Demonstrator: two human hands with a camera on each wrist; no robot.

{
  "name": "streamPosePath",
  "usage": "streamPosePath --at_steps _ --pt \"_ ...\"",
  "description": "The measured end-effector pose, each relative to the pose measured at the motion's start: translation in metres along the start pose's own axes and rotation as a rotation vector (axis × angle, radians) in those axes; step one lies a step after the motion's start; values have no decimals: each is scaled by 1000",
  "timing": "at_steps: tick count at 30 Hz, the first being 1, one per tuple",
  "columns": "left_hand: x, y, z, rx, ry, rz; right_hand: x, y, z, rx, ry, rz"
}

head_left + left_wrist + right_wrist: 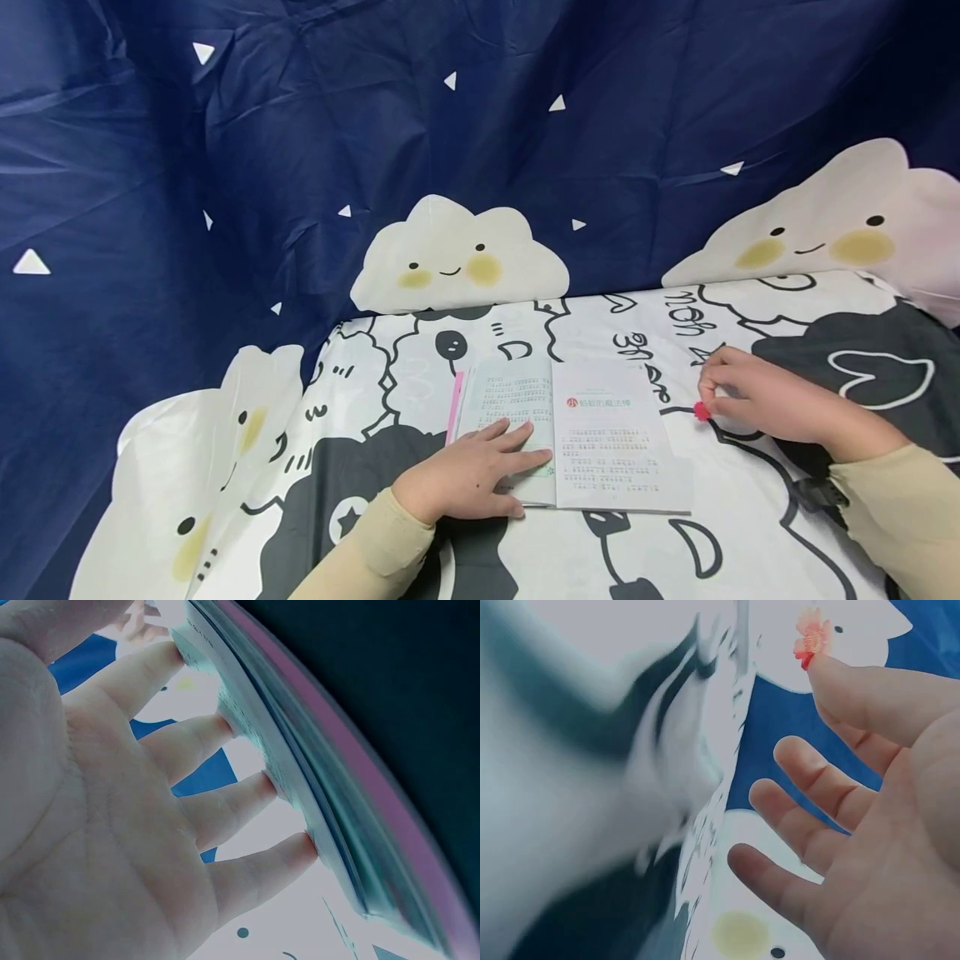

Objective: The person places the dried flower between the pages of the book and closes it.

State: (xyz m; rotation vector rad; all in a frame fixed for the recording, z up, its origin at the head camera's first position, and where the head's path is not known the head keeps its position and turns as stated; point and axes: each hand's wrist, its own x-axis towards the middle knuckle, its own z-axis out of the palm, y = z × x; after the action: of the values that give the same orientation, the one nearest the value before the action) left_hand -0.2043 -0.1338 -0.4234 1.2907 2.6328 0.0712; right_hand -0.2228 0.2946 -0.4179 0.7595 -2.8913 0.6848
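An open book (609, 454) with printed text lies flat on the patterned cloth, a heading on its right page. My left hand (480, 475) presses on the lower left page with fingers spread. In the left wrist view, the fingertips touch the page (251, 739), and a pink cover edge (360, 757) shows beneath the page stack. Right of the book, my right hand (772, 400) pinches a small red flower-shaped piece (701, 411) by its edge. The right wrist view shows the flower piece (812, 636) at the thumb tip, with the other fingers loosely bent.
A white cloth (570, 550) with black cartoon drawings covers the surface under the book. Cloud-shaped cushions or prints (457, 258) with smiling faces line its back and left edges. Behind them hangs a dark blue curtain (495, 158) with white triangles.
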Motion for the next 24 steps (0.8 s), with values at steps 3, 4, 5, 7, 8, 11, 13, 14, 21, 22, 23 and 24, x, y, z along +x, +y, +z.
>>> streamPosePath --at_steps 3,4,5,7,8,11,13,14,21,22,23,24 --pt "0 0 1 5 2 2 8 -10 3 24 12 -28" --pt "0 1 1 6 2 2 10 -13 4 44 12 -37" --pt "1 1 1 5 1 2 13 -17 6 56 13 -49" --pt "1 2 1 7 0 3 18 -24 8 66 5 -69" --pt "1 2 1 6 -2 3 21 -27 10 69 -2 -74" --pt "2 2 0 7 -8 4 31 -37 16 73 -27 -88" --pt "2 2 -1 4 -10 -1 39 -41 20 78 -49 -87" --pt "2 2 -1 0 -10 -4 42 -43 23 81 -59 -84" --pt "2 1 -2 -21 -13 -5 60 -52 39 94 -119 -65" --pt "2 1 -2 -25 -15 -6 62 -53 41 94 -125 -65" --pt "1 1 -1 -29 -17 -9 63 -54 43 101 -130 -70" --pt "1 1 0 -31 -18 -9 65 -56 45 103 -134 -70"
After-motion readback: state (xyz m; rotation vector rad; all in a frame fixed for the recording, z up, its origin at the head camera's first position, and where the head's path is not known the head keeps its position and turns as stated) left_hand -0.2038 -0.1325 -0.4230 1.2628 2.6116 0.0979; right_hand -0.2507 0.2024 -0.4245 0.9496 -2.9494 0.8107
